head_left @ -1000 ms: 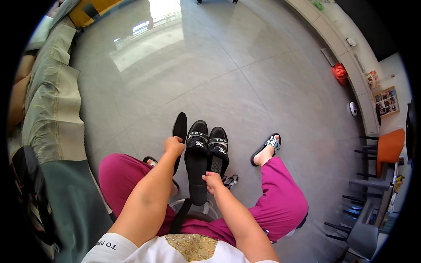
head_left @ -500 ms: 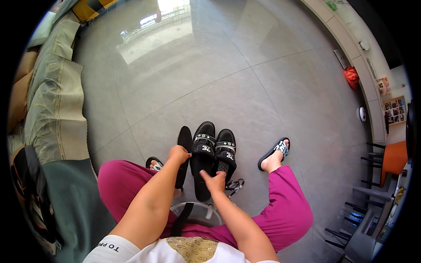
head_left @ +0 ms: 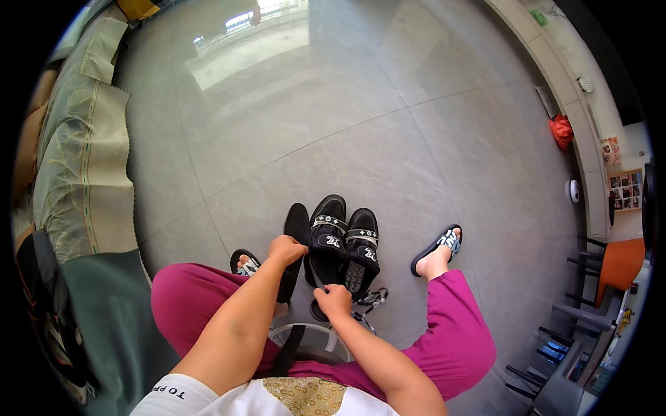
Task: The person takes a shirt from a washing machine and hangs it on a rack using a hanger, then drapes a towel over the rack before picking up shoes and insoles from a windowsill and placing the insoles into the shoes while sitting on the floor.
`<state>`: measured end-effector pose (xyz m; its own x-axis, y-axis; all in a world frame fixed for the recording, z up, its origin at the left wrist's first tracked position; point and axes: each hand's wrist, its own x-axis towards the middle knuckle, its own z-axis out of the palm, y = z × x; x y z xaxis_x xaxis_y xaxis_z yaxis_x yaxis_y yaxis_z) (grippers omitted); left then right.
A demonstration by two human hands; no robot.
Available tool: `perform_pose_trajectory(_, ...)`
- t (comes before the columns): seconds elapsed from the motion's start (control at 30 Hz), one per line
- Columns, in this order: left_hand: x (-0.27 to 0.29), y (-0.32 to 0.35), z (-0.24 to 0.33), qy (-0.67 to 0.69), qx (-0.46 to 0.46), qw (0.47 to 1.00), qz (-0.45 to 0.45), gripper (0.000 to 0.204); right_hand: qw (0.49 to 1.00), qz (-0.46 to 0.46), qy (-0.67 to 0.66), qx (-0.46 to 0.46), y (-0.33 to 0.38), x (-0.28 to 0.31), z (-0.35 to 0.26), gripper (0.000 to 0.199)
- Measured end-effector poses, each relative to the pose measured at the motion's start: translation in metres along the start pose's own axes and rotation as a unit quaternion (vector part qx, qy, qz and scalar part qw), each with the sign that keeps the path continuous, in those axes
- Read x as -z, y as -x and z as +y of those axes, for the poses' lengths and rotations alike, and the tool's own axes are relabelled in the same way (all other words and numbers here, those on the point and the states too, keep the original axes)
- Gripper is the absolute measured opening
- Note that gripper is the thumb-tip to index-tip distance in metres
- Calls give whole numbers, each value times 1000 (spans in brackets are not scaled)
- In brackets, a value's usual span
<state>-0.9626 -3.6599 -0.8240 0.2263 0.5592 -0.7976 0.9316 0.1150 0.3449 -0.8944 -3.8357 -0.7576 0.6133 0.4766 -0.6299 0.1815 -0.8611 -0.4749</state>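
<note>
Gripping black sandals (head_left: 343, 239), seemingly both hands

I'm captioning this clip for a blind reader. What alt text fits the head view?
Seen from above, a seated person in magenta trousers handles black shoes standing on a grey tiled floor: the left hand grips a flat black insole, the right hand holds a shoe's heel end. Sandalled feet rest either side; a green sofa lies to the left.

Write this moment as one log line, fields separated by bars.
left hand: grips black insole | right hand: on black shoes heel | floor: grey tiles
</note>
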Motion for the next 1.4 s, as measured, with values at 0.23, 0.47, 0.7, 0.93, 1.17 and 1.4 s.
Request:
perform_pose_trajectory(0.23,5,22,27,-114,-27,993,-1,35,999,-17,39,14,-17,-7,-13,26)
perform_pose_trajectory(0.47,-5,15,20,-166,-56,984,26,29,992,101,67,41,-65,-50,-30,28)
perform_pose_trajectory(0.7,1,10,16,-146,-47,988,-1,29,998,-34,57,-24,-60,-32,-39,35)
perform_pose_trajectory(0.93,7,16,31,-143,-11,989,-30,33,975,-94,195,-43,-54,-8,-40,63)
perform_pose_trajectory(1.17,3,7,23,-125,0,991,-55,31,975,-132,160,-84,-66,-5,-57,64)
perform_pose_trajectory(1.4,1,10,24,-131,-18,991,-17,29,998,21,53,-32,-72,-39,-19,35)
